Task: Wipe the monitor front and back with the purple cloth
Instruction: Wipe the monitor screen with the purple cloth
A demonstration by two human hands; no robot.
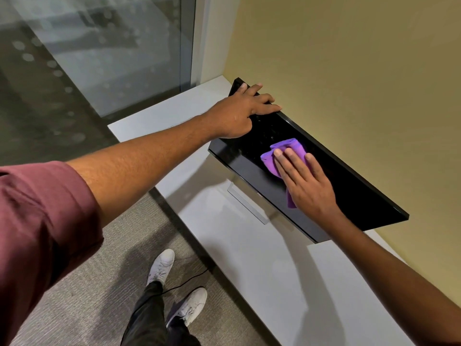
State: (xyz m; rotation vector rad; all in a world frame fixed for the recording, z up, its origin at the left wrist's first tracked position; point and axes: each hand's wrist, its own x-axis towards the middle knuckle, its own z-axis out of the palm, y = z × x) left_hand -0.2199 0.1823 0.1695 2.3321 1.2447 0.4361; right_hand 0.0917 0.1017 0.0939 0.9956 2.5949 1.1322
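Note:
A black flat monitor stands on a white desk, its dark screen facing me. My left hand grips the monitor's top left corner, fingers curled over the upper edge and thumb on the front. My right hand lies flat on the screen with straight fingers and presses a folded purple cloth against the glass near the middle. Part of the cloth is hidden under my palm. The monitor's back is out of sight.
The silver monitor stand rests on the desk below the screen. A yellow wall is close behind the monitor. A glass partition stands to the left. A black cable runs across the grey carpet by my white shoes.

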